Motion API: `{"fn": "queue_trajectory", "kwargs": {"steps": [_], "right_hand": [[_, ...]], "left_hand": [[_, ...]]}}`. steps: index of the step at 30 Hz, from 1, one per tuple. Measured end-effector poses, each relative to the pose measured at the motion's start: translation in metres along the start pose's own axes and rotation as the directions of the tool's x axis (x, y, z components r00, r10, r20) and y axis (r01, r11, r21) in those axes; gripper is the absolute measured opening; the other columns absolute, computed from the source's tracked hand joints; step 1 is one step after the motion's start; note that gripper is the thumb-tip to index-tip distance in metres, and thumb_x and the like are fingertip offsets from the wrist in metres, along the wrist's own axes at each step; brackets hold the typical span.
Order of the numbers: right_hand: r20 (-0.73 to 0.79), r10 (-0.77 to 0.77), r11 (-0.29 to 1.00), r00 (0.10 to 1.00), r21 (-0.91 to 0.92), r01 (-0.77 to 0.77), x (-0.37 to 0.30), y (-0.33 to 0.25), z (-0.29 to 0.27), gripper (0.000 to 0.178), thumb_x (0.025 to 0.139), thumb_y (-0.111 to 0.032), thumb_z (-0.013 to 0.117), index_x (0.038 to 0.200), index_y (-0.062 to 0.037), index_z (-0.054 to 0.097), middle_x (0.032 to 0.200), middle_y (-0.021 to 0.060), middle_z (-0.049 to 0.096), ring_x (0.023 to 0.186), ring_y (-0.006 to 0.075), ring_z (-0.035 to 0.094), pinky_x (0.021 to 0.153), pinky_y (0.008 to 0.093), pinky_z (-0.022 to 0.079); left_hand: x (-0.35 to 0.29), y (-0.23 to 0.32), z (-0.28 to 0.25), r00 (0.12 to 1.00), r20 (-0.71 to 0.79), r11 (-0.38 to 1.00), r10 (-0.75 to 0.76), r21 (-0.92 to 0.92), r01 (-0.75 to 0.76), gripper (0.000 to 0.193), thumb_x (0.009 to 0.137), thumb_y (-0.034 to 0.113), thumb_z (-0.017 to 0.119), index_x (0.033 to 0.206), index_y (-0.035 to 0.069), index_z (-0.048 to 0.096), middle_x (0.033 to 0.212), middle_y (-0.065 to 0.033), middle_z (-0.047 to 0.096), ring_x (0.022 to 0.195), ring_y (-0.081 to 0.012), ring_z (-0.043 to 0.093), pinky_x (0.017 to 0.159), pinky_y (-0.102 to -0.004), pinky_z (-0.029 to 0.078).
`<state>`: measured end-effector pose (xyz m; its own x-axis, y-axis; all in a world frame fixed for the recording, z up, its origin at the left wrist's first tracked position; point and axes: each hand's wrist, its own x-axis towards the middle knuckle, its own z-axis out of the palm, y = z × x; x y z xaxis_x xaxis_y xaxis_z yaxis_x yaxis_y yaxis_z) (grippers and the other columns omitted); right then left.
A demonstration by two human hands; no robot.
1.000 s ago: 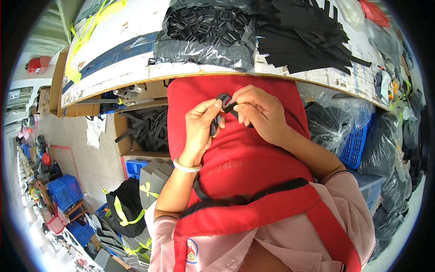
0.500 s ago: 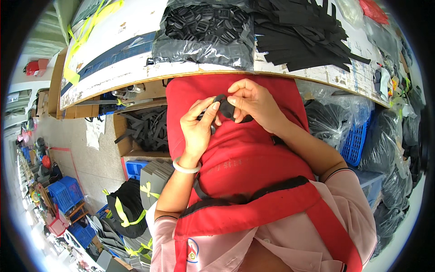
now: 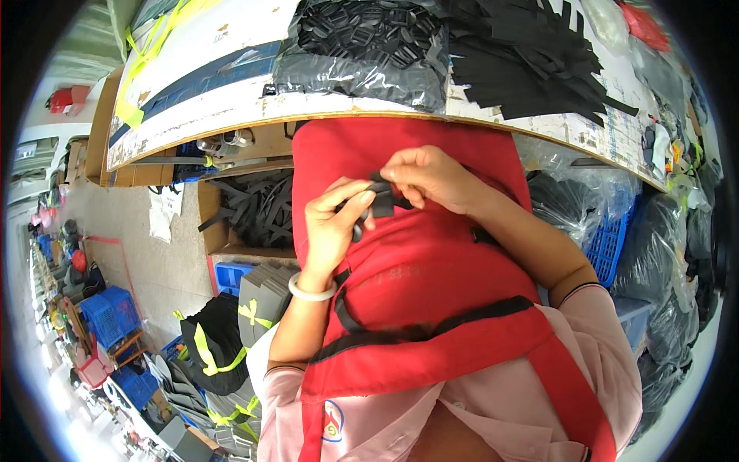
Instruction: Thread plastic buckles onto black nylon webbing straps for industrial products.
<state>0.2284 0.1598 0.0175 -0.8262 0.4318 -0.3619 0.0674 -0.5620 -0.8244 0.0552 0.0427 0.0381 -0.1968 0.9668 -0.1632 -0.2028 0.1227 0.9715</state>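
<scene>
Over the lap of a red apron [image 3: 408,269], my two hands hold a short black webbing strap [image 3: 382,202]. My left hand [image 3: 332,223], with a pale bangle at its wrist, pinches the strap between thumb and fingers. Its other end is gripped by the fingertips of my right hand [image 3: 435,181]. Whether a buckle is on the strap is hard to tell, as my fingers cover part of it. Ahead on the white table [image 3: 231,38] lie a clear bag of black plastic buckles [image 3: 369,35] and a heap of black webbing strips [image 3: 531,58].
The table's wooden edge runs just beyond my hands. Below it on the left stands a cardboard box of black strips [image 3: 250,208]. Bundles tied with yellow ribbon [image 3: 219,343] sit by my left side. A blue crate [image 3: 612,242] and plastic bags [image 3: 654,246] stand at right.
The strap has turned between my fingers, and a flat piece now hangs below my fingertips. My right hand has moved slightly down. The whole view has shifted a little.
</scene>
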Motion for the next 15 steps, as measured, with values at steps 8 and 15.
{"fn": "queue_trajectory", "kwargs": {"steps": [8, 15], "right_hand": [[-0.138, -0.120, 0.962, 0.983, -0.260, 0.081, 0.019, -0.010, 0.003, 0.016, 0.094, -0.018, 0.057, 0.094, -0.0021, 0.062, 0.070, -0.0013, 0.055, 0.057, 0.0043, 0.050, 0.053, 0.0189, 0.042], [0.125, -0.034, 0.892, 0.992, -0.445, 0.086, 0.025, 0.000, 0.047, 0.014, 0.093, -0.015, 0.060, 0.098, -0.0030, 0.063, 0.075, -0.0012, 0.059, 0.062, 0.0041, 0.050, 0.054, 0.0200, 0.042]], "left_hand": [[-0.071, 0.042, -0.140, 0.690, -0.675, 0.861, 0.263, 0.486, 0.147, 0.040, 0.087, 0.009, 0.067, 0.125, 0.006, 0.057, 0.075, -0.0017, 0.063, 0.052, -0.0053, 0.052, 0.044, -0.0185, 0.036], [-0.033, 0.016, -0.045, 0.963, -0.261, 0.945, -0.071, 0.292, 0.149, 0.082, 0.074, -0.003, 0.073, 0.145, 0.009, 0.032, 0.070, -0.0016, 0.060, 0.059, -0.0074, 0.055, 0.051, -0.0210, 0.047]]}}
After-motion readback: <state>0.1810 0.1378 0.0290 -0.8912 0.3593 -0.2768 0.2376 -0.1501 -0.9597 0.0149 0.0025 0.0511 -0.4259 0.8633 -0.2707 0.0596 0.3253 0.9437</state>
